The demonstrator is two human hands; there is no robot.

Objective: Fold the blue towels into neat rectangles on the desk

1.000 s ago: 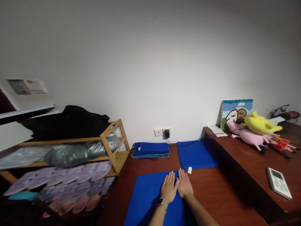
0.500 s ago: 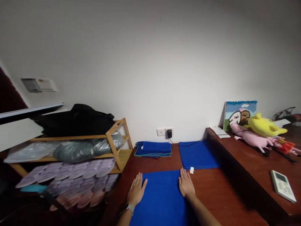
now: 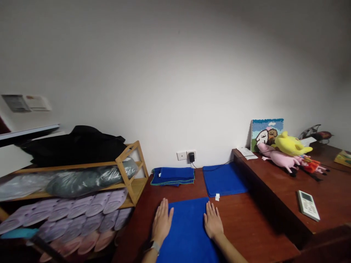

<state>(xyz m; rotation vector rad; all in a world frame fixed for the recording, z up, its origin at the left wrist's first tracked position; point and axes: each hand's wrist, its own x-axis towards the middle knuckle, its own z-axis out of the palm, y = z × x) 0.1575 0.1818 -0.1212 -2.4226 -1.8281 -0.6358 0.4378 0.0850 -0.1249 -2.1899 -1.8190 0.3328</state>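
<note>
Grey watch (image 3: 155,247) at its wrist, the left hand (image 3: 162,222) lies flat and open, gripping nothing, along the left edge of a blue cloth (image 3: 189,230) spread on the desk (image 3: 246,219); the right hand (image 3: 214,221), equally flat and unladen, rests by its right edge. Beyond them, nearer the wall (image 3: 175,91), I see a tagged blue cloth (image 3: 226,180) to the right and a green-edged blue bundle (image 3: 173,176) to the left.

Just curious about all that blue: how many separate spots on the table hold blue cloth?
3: the front cloth by the left hand and right hand, the folded bundle back left, and the tagged cloth back right. Extra layers may be hidden.
</note>
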